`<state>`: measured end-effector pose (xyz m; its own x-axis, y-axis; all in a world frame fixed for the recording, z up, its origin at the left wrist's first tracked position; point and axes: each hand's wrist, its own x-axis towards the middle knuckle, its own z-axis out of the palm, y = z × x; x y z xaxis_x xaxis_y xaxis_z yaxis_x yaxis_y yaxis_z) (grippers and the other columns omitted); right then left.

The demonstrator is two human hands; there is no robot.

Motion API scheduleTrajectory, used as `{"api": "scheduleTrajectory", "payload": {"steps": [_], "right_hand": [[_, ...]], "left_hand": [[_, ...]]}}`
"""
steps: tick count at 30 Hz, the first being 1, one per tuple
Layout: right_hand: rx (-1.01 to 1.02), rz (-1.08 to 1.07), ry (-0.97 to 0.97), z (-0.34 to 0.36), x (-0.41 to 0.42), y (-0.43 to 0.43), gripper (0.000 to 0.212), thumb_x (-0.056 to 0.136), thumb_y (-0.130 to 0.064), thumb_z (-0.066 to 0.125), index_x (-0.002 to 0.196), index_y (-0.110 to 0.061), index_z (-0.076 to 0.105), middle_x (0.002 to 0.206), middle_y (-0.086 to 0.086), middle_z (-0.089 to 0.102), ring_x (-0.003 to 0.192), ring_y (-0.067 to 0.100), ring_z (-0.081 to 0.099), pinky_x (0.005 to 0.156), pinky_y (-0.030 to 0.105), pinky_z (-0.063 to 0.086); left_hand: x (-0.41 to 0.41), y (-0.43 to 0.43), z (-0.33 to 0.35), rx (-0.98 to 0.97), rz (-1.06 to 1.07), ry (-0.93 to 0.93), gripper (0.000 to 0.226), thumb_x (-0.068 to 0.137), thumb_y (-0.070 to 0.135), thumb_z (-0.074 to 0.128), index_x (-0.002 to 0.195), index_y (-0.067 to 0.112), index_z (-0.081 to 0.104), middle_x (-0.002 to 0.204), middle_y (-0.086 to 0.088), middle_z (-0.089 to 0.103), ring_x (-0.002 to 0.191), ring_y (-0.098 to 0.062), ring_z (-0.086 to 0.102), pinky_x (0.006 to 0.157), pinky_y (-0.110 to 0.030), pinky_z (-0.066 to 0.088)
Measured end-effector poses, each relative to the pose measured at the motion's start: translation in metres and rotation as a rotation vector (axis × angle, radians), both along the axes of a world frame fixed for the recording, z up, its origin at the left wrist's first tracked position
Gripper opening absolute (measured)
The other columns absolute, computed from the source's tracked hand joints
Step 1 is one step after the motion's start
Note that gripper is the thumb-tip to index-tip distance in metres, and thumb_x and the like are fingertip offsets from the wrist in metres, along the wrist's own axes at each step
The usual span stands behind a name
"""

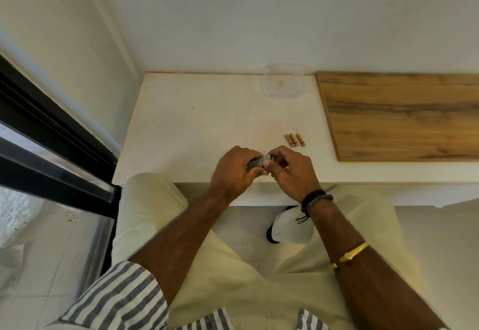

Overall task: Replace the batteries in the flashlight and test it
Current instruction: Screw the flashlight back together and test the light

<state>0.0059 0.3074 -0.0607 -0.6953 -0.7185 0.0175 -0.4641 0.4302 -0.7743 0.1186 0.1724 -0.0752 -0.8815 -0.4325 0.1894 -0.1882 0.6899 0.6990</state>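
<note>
Clear square plastic container [283, 81] sits upper centre on white stone counter [197, 122], by the wall. Brown wood-grain board [404, 114] lies right of it. Black-framed glass door [51, 148] at left edge. White floor tiles [46, 246] lower left.

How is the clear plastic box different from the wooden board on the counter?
The clear plastic box is see-through and small; the wooden board is solid brown with dark grain and much larger. The box has raised walls, while the board lies flat. The box sits at the back by the wall; the board runs off the picture's right edge. Both rest on the white counter, away from the hands.
</note>
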Motion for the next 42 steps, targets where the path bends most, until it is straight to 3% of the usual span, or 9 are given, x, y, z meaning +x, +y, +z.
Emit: {"api": "scheduleTrajectory", "payload": {"steps": [3,5,11,14,17,21,26,30,42], "right_hand": [[-0.079,-0.038,-0.125,-0.005,0.003,-0.002,0.017,0.098,-0.032,0.065,0.109,-0.019,0.066,0.095,-0.011,0.069,0.091,-0.001,0.065,0.079,0.017,0.052],[-0.187,-0.128,-0.306,-0.006,0.007,-0.004,0.022,0.099,-0.033,0.062,0.112,-0.015,0.065,0.1,-0.006,0.073,0.097,0.012,0.07,0.089,0.032,0.059],[-0.723,-0.512,-1.172,-0.002,0.004,-0.013,0.034,0.106,-0.04,0.048,0.128,-0.016,0.057,0.088,0.007,0.068,0.082,0.023,0.067,0.086,0.046,0.055],[-0.819,-0.598,-1.408,-0.001,0.0,-0.014,0.028,0.104,-0.042,0.046,0.108,-0.018,0.059,0.079,0.002,0.056,0.068,0.018,0.052,0.076,0.036,0.044],[-0.994,-0.592,-1.532,0.0,0.001,-0.013,0.021,0.088,-0.03,0.049,0.086,-0.012,0.059,0.075,0.005,0.054,0.068,0.021,0.05,0.074,0.034,0.04],[-1.149,-0.515,-1.591,0.005,0.001,-0.009,0.023,0.07,-0.026,0.048,0.083,-0.011,0.058,0.073,0.006,0.054,0.068,0.023,0.05,0.078,0.035,0.038],[-1.274,-0.517,-1.633,0.013,0.0,-0.009,0.014,0.067,-0.019,0.048,0.075,-0.011,0.056,0.069,0.005,0.05,0.062,0.023,0.048,0.077,0.033,0.041],[-1.32,-0.509,-1.633,0.017,0.0,-0.012,0.012,0.068,-0.017,0.043,0.072,-0.012,0.054,0.068,0.005,0.047,0.057,0.023,0.048,0.066,0.033,0.05],[-1.32,-0.494,-1.618,0.019,0.0,-0.009,0.014,0.069,-0.017,0.044,0.073,-0.009,0.054,0.071,0.005,0.045,0.062,0.023,0.045,0.07,0.031,0.044]], "left_hand": [[-0.002,0.002,0.002,0.041,0.008,0.004,0.03,0.082,0.044,0.073,0.105,0.025,0.073,0.09,0.009,0.074,0.08,-0.01,0.057,0.072,-0.033,0.049],[-0.001,0.002,0.001,0.139,0.026,0.024,0.039,0.079,0.043,0.077,0.112,0.025,0.072,0.1,0.007,0.075,0.087,-0.006,0.061,0.077,-0.025,0.051],[-0.004,-0.008,0.005,0.515,0.182,0.026,0.044,0.089,0.041,0.071,0.125,0.017,0.067,0.116,0.003,0.073,0.102,-0.002,0.068,0.091,-0.018,0.053],[-0.004,-0.012,0.008,0.942,0.261,0.051,0.04,0.09,0.047,0.067,0.116,0.018,0.069,0.114,-0.001,0.074,0.111,-0.016,0.068,0.098,-0.034,0.054],[-0.003,-0.013,0.01,1.244,0.282,0.108,0.074,0.087,0.069,0.046,0.129,0.01,0.06,0.127,-0.007,0.069,0.12,-0.021,0.063,0.106,-0.038,0.047],[-0.001,-0.017,0.008,1.549,0.254,0.257,0.096,0.088,0.081,0.024,0.145,0.006,0.045,0.144,-0.012,0.055,0.137,-0.026,0.048,0.119,-0.043,0.028],[0.002,-0.022,0.008,1.723,0.21,0.351,0.109,0.081,0.089,0.022,0.151,0.007,0.033,0.157,-0.013,0.038,0.148,-0.028,0.03,0.124,-0.046,0.015],[0.004,-0.025,0.01,1.771,0.212,0.386,0.115,0.076,0.092,0.026,0.152,0.004,0.029,0.159,-0.015,0.031,0.15,-0.028,0.024,0.124,-0.045,0.013],[0.004,-0.025,0.01,1.75,0.198,0.373,0.117,0.076,0.092,0.026,0.152,0.004,0.027,0.16,-0.016,0.028,0.151,-0.028,0.022,0.124,-0.044,0.013]]}}
